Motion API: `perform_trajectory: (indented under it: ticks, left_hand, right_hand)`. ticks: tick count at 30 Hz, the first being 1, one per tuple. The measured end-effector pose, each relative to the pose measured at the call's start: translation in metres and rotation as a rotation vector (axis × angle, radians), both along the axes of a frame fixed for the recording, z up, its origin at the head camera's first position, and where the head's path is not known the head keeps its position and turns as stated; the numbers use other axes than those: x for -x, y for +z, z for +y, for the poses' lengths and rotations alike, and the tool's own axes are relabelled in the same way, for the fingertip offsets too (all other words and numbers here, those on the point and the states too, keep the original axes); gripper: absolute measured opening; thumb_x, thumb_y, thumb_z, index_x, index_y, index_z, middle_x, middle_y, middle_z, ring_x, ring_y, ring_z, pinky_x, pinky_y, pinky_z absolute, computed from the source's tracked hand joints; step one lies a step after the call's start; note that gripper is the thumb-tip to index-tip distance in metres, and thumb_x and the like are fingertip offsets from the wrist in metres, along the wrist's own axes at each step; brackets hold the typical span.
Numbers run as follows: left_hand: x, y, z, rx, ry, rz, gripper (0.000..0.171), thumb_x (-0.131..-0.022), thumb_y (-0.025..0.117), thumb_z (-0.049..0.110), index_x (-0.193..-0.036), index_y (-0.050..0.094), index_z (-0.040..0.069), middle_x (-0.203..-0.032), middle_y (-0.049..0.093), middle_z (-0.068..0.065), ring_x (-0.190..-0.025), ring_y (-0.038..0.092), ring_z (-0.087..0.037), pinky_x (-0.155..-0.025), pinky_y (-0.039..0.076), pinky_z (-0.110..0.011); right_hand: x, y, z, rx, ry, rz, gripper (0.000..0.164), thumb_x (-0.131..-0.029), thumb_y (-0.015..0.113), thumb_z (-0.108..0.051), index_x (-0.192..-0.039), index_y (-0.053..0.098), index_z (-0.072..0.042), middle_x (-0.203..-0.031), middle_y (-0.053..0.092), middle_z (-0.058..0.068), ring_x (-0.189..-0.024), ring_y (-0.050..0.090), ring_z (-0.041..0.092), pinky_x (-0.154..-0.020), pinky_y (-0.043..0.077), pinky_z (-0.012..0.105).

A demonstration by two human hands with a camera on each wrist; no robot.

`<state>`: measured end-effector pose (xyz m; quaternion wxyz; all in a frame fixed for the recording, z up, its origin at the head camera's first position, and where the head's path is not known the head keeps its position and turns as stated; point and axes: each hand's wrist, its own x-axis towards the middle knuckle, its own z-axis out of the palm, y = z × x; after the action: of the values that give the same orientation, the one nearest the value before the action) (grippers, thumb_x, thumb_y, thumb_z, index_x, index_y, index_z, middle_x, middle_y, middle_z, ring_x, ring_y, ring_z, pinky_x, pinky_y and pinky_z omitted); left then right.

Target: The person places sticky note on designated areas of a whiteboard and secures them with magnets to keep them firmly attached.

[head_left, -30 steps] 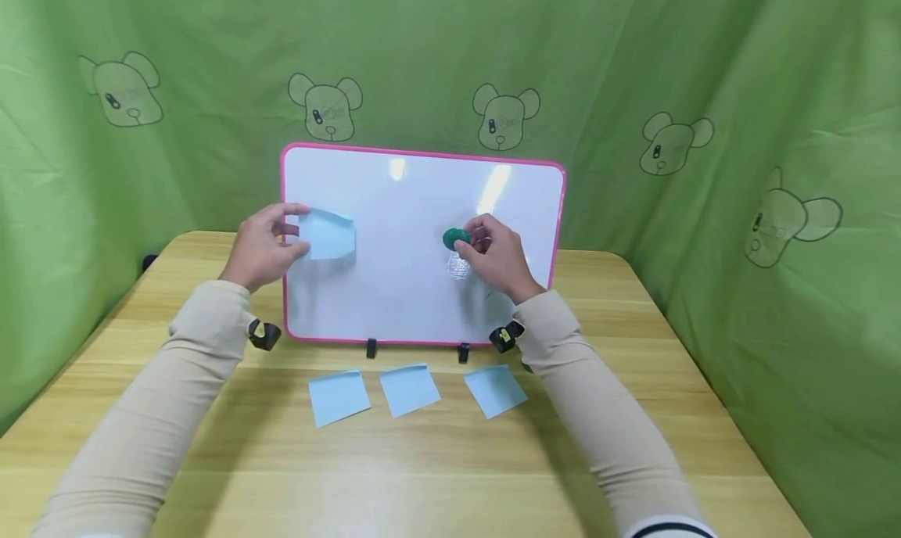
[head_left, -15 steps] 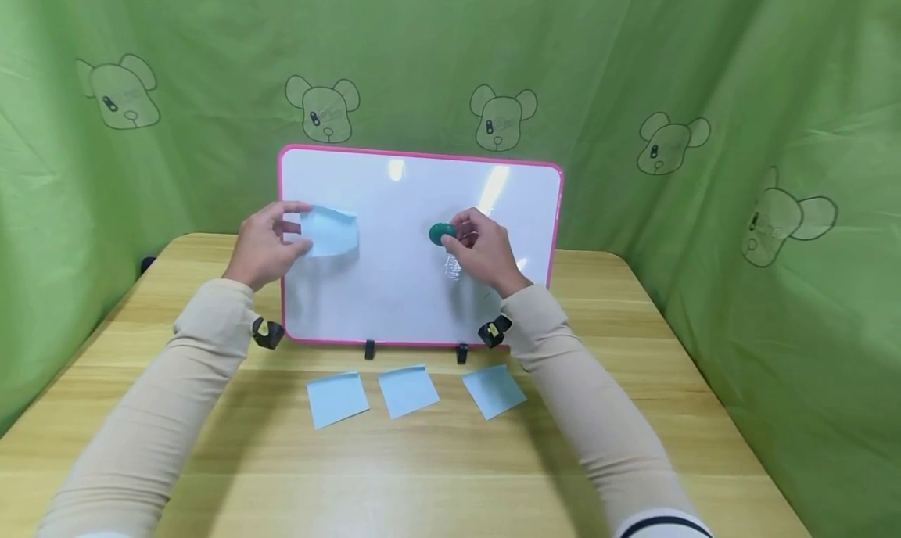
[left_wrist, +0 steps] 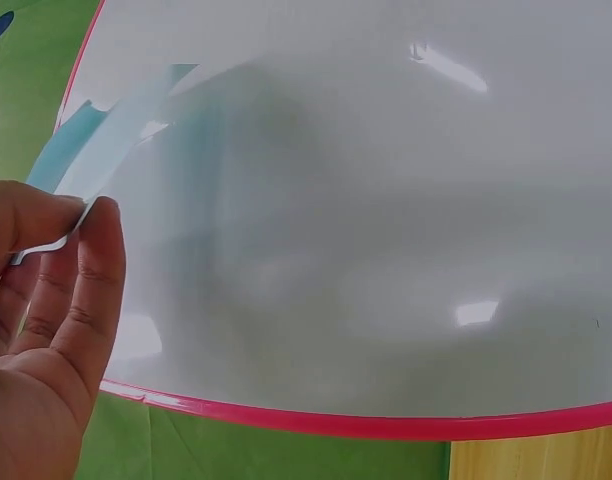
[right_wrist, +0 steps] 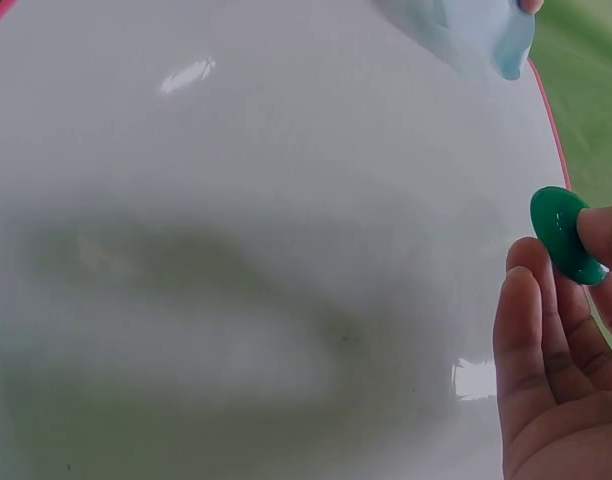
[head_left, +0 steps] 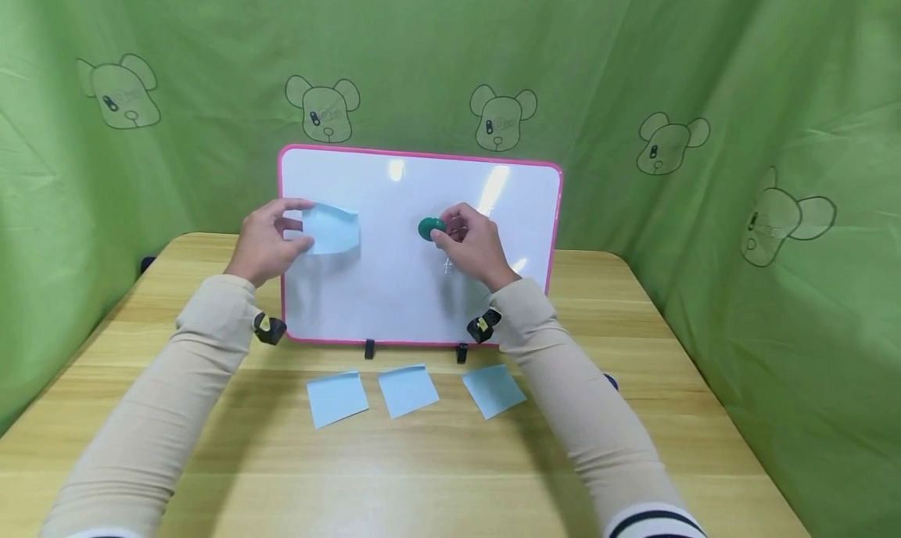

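My left hand (head_left: 266,242) pinches the left edge of a light blue sticky note (head_left: 332,229) in front of the left part of a whiteboard (head_left: 380,288). In the left wrist view the note (left_wrist: 116,140) bends upward from between thumb and fingertips, its reflection showing on the glossy board. My right hand (head_left: 473,245) holds a round green magnet (head_left: 431,228) between thumb and fingers, before the board's right half. The right wrist view shows the magnet (right_wrist: 561,235) tilted on edge, with the blue note at the top right.
Several light blue notes lie in a row on the wooden table, including a left one (head_left: 338,399), a middle one (head_left: 408,390) and a right one (head_left: 494,391). The pink-framed board stands on black feet (head_left: 369,349). A green curtain (head_left: 422,37) surrounds the table.
My right hand has moved left and slightly up with the green magnet, closer to the note. My left hand stays nearly still with the note.
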<state>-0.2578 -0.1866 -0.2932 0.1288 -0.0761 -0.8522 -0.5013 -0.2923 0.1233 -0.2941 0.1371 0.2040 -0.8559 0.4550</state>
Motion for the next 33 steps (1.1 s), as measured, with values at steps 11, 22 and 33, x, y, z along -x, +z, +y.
perform_trajectory:
  ticks: [11, 22, 33]
  left_hand:
    - [-0.001, 0.003, -0.002, -0.011, 0.003, -0.016, 0.056, -0.083, 0.066, -0.005, -0.136, 0.053, 0.008, -0.127, 0.054, -0.023, -0.112, 0.057, -0.034, -0.086, 0.054, -0.045]
    - [0.000, 0.001, -0.002, -0.005, 0.030, 0.009, 0.054, -0.084, 0.064, -0.005, -0.135, 0.054, 0.009, -0.123, 0.056, -0.022, -0.110, 0.057, -0.032, -0.085, 0.054, -0.044]
    - [0.006, 0.003, -0.003, -0.026, 0.024, 0.002, 0.055, -0.083, 0.063, -0.006, -0.136, 0.052, 0.007, -0.132, 0.049, -0.017, -0.113, 0.054, -0.032, -0.087, 0.053, -0.044]
  right_hand:
    - [-0.001, 0.005, -0.012, 0.027, 0.014, 0.004, 0.017, -0.088, 0.069, -0.011, -0.100, 0.059, -0.003, -0.087, 0.065, 0.012, -0.077, 0.060, 0.022, -0.069, 0.050, 0.029]
    - [0.003, 0.008, -0.021, 0.039, 0.023, -0.039, 0.019, -0.089, 0.068, -0.013, -0.103, 0.058, -0.004, -0.089, 0.066, 0.011, -0.080, 0.062, 0.021, -0.070, 0.051, 0.030]
    - [0.008, 0.012, -0.029, 0.004, 0.032, -0.043, 0.018, -0.090, 0.068, -0.013, -0.102, 0.058, -0.004, -0.089, 0.067, 0.010, -0.079, 0.061, 0.020, -0.068, 0.051, 0.029]
